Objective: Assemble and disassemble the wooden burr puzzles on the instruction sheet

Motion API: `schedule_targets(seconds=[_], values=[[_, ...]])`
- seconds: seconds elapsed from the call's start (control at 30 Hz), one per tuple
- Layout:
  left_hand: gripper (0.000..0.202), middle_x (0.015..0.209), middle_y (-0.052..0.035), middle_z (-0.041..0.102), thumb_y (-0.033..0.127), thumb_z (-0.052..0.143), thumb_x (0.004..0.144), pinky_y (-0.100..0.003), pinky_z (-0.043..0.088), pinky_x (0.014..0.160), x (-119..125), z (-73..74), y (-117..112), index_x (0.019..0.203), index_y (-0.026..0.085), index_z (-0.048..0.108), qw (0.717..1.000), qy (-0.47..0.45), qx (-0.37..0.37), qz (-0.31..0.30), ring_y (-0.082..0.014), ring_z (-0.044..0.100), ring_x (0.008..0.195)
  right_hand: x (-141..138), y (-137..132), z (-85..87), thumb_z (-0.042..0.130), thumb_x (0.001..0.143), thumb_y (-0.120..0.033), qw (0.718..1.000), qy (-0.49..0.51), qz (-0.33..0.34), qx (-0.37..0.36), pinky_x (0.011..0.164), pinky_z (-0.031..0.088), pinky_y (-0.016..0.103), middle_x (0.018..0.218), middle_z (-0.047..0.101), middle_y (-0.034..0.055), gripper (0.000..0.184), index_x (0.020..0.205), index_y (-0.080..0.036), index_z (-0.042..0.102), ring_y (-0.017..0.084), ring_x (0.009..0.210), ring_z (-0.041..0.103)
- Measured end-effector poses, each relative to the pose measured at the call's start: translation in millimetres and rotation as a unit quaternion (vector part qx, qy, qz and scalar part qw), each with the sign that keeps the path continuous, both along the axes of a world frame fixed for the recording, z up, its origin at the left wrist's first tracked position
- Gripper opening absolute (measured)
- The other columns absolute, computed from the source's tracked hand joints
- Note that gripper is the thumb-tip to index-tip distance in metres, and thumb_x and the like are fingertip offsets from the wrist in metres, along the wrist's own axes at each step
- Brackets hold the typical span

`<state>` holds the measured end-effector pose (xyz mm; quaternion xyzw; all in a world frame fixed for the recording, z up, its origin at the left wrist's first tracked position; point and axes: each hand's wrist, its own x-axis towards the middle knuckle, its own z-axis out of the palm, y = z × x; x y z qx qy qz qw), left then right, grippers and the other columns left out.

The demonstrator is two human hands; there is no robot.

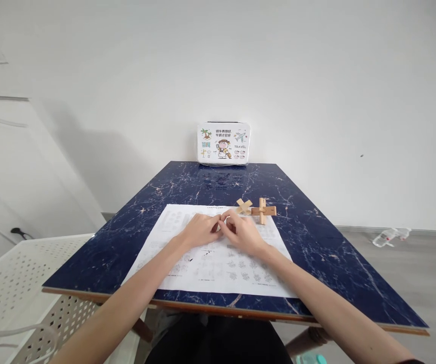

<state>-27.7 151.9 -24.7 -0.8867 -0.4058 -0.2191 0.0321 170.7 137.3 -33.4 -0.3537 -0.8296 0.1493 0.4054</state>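
My left hand (201,230) and my right hand (243,232) meet above a printed sheet of paper (157,237), fingertips touching. The fingers of both are bent and pressed together. Whatever they may hold is too small or hidden to make out. Just beyond my right hand lie two cross-shaped wooden puzzle pieces: a paler wooden cross (244,205), partly hidden behind the hand, and a browner wooden cross (263,211) to its right at the sheet's edge. Rows of small line diagrams cover the paper.
The dark blue marbled table (327,263) reaches to the wall, where a white case (223,144) with cartoon prints stands upright. A white perforated chair (16,273) is at the left. Plastic bottles (388,236) lie on the floor to the right.
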Motion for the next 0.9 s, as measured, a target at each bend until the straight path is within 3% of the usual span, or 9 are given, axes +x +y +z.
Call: schedule_targets(seconds=[0.13, 0.23, 0.33, 0.5, 0.7, 0.9], values=[[0.008, 0.064, 0.0036, 0.068, 0.025, 0.061, 0.094, -0.026, 0.039, 0.059, 1, 2.1, -2, 0.088, 0.020, 0.063, 1.000, -0.013, 0.001, -0.007, -0.0147, 0.061, 0.054, 10, 5, 10.2, 0.051, 0.103, -0.032, 0.991, 0.037, -0.087, 0.099, 0.057, 0.035, 0.028, 0.065, 0.060, -0.0031, 0.010, 0.101, -0.023, 0.054, 0.016, 0.054, 0.053], [0.009, 0.061, 0.0053, 0.065, 0.026, 0.060, 0.096, -0.024, 0.041, 0.060, 1, 2.7, -2, 0.091, 0.020, 0.065, 1.000, -0.021, 0.001, -0.016, -0.0126, 0.060, 0.053, 27, 20, 15.9, 0.051, 0.102, -0.028, 0.960, 0.064, -0.188, 0.197, 0.073, 0.044, 0.034, 0.082, 0.065, 0.0041, 0.006, 0.100, -0.022, 0.054, 0.021, 0.075, 0.061], [0.012, 0.059, 0.0056, 0.064, 0.027, 0.060, 0.097, -0.024, 0.041, 0.060, 1, 2.8, -1, 0.088, 0.020, 0.065, 0.999, -0.031, 0.005, -0.021, -0.0114, 0.059, 0.053, 48, 40, 14.0, 0.052, 0.098, -0.026, 0.932, 0.057, -0.276, 0.229, 0.084, 0.045, 0.041, 0.098, 0.063, 0.0106, 0.007, 0.102, -0.022, 0.055, 0.027, 0.093, 0.059], [0.014, 0.058, 0.0061, 0.063, 0.027, 0.058, 0.097, -0.023, 0.041, 0.058, 0, 3.6, 0, 0.087, 0.020, 0.065, 0.999, -0.043, 0.009, -0.027, -0.0103, 0.058, 0.051, 70, 66, -2.6, 0.051, 0.094, -0.029, 0.921, 0.064, -0.353, 0.154, 0.091, 0.045, 0.045, 0.110, 0.063, 0.0144, 0.014, 0.102, -0.020, 0.059, 0.031, 0.104, 0.058], [0.015, 0.058, 0.0063, 0.063, 0.028, 0.057, 0.097, -0.023, 0.041, 0.057, -1, 4.8, 0, 0.087, 0.020, 0.065, 0.999, -0.044, 0.006, -0.024, -0.0099, 0.057, 0.050, 74, 76, -11.0, 0.052, 0.089, -0.036, 0.921, 0.162, -0.354, -0.017, 0.092, 0.047, 0.041, 0.106, 0.068, 0.0122, 0.020, 0.095, -0.020, 0.064, 0.027, 0.096, 0.063], [0.015, 0.060, 0.0054, 0.065, 0.029, 0.057, 0.097, -0.023, 0.041, 0.059, -1, 4.2, 0, 0.088, 0.020, 0.066, 0.999, -0.040, -0.001, -0.022, -0.0110, 0.060, 0.053, 80, 78, -12.1, 0.055, 0.089, -0.044, 0.917, 0.180, -0.344, -0.088, 0.089, 0.049, 0.039, 0.100, 0.077, 0.0120, 0.030, 0.096, -0.019, 0.072, 0.028, 0.094, 0.069]])
